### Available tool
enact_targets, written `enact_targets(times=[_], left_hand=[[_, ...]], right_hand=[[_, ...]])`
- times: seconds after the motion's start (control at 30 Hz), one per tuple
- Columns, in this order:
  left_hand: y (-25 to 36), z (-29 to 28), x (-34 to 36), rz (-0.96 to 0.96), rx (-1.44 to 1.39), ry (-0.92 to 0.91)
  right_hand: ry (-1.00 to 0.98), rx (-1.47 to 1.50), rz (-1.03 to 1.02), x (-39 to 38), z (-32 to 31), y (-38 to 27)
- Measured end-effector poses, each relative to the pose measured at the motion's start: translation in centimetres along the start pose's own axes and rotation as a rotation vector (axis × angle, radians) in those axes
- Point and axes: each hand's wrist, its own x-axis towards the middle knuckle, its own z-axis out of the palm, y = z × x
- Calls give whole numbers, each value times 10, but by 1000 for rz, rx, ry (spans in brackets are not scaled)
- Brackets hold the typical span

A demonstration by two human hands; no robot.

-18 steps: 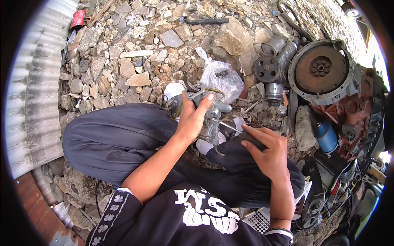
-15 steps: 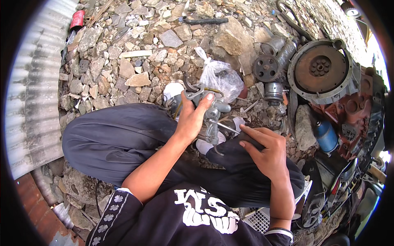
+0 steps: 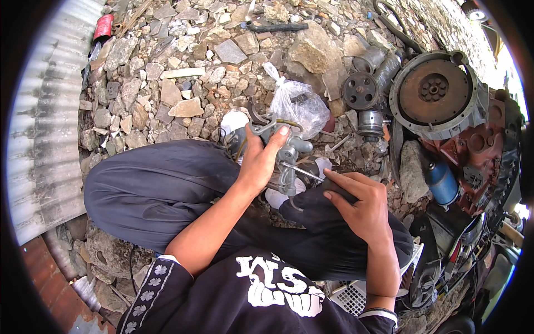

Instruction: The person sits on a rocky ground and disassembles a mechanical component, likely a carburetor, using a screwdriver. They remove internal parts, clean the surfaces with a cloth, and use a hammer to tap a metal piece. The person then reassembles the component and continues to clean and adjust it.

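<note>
My left hand (image 3: pixel 263 156) grips a grey cast-metal engine part (image 3: pixel 288 150) above my lap, its thumb lying along the top. Brownish thin pipes and a curved dark fork-like piece show at the far end of that part. In my right hand (image 3: pixel 360 199) is a screwdriver (image 3: pixel 305 172) with a dark handle, fingers wrapped round it. Its bright shaft points left, and the tip meets the side of the metal part; the exact contact point is too small to make out.
Broken stones cover the ground, with a clear plastic bag (image 3: pixel 300 103) just beyond the metal part. To the right are a round flywheel housing (image 3: pixel 396 92), a pulley (image 3: pixel 360 91), a blue canister (image 3: pixel 442 185) and a white perforated crate (image 3: pixel 349 299). Corrugated sheeting (image 3: pixel 50 122) stands left.
Both hands keep nearly the same place and hold. The screwdriver and right hand have shifted very slightly; the metal part looks still.
</note>
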Motion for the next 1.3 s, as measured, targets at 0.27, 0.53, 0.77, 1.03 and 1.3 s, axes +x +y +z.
enact_targets(times=[0.27,0.53,0.77,1.03,1.3], left_hand=[[-4,-1,1,-9,-24,8],[3,2,0,-25,-128,-39],[4,0,-1,-76,-136,-23],[-8,-9,3,57,72,-78],[-12,0,-14,171,522,76]], right_hand=[[-16,15,6,0,0,1],[-54,0,38,2,-4,-1],[-42,62,12,3,-3,3],[-74,-4,14,3,-9,-5],[-176,-26,24,-2,-11,-12]])
